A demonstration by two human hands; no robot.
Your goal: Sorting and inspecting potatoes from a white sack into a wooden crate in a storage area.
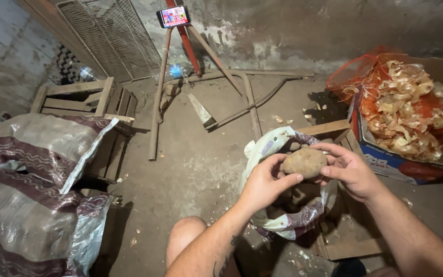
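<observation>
A brown potato is held between both hands above an open woven sack. My left hand grips it from the left with thumb and fingers. From the right, my right hand cups it with fingers curled over its top. The sack's white and purple rim is folded down, and more potatoes show dimly inside it. The sack stands in a low wooden crate between my knees.
A cardboard box heaped with onion skins and orange netting sits at the right. Full woven sacks lie at the left by wooden crates. A phone sits on a wooden stand at the back wall, with plastic bottles nearby.
</observation>
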